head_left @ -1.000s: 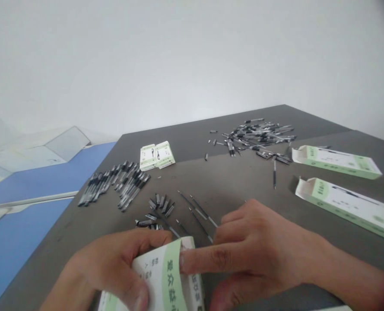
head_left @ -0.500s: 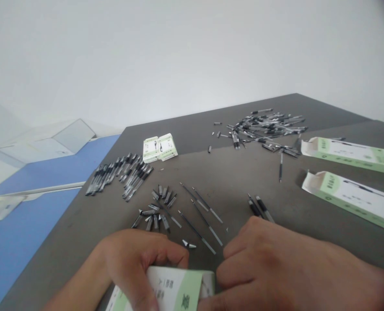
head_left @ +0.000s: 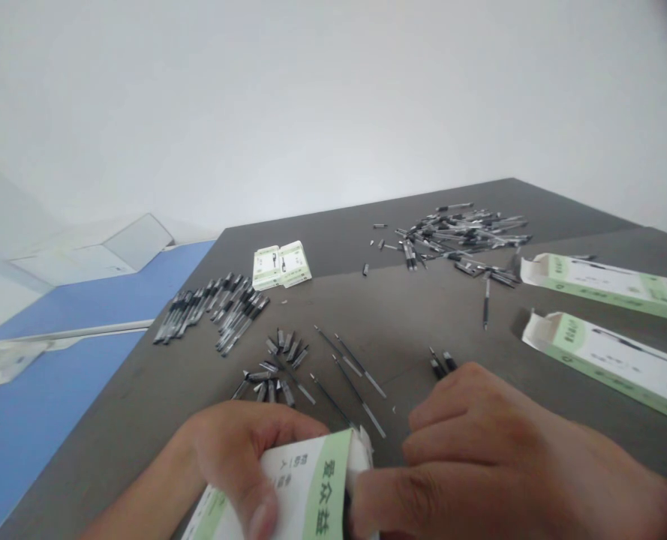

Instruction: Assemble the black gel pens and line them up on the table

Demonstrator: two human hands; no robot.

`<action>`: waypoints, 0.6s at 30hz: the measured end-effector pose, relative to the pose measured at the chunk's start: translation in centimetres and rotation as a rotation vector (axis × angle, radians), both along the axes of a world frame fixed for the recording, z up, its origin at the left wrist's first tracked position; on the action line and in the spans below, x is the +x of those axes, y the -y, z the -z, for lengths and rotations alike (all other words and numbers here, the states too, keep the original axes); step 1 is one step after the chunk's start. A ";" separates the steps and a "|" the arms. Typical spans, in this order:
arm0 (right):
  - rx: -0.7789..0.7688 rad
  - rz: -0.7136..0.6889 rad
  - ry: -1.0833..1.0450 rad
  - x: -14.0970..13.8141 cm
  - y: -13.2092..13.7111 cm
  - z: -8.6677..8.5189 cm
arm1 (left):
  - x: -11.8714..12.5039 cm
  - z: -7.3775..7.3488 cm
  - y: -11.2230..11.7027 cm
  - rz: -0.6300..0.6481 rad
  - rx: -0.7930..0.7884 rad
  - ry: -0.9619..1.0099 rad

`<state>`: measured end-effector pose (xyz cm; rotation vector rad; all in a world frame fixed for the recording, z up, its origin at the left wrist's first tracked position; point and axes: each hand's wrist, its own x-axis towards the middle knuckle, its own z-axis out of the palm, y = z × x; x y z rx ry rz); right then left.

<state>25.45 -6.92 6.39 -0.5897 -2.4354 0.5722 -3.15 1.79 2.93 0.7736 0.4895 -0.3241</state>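
A green and white cardboard pen box is gripped in my left hand, thumb on its top face and fingers around the far side. Its end on the right is loosely open with a flap edge showing. My right hand is closed, its index finger pressed against that end; the fingertips are hidden. Just beyond my hands lie several thin pen refills. A heap of short dark pen caps sits left of them. Two or three dark-gripped pens stick out past my right knuckles.
Rows of pens lie at the left, below a flattened box. A large pile of pens is at the back right. Two open-ended boxes rest at the right. Blue surfaces adjoin the grey table's left edge.
The box in my left hand has tilted and risen slightly, showing more of its printing. My right hand has shifted a little right and up, its index finger now at the box end.
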 end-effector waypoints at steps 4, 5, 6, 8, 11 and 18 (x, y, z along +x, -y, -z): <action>0.208 0.127 -0.180 -0.6 -0.3 0.9 | -0.5 1.8 0.4 -0.091 -0.011 0.138; 0.270 0.176 -0.231 -0.8 -0.4 1.1 | -0.6 2.3 0.4 -0.118 -0.007 0.175; 0.327 0.223 -0.263 -1.0 -0.5 1.1 | -0.7 2.6 0.4 -0.144 0.003 0.205; 0.404 0.311 -0.262 -1.3 -0.8 1.1 | -0.8 3.0 0.2 -0.179 0.035 0.233; 0.457 0.389 -0.260 -1.6 -1.2 0.8 | -0.7 3.0 -0.3 -0.186 0.091 0.239; 0.586 0.468 -0.241 -1.0 -1.8 1.5 | -0.1 2.5 -1.4 -0.223 0.221 0.252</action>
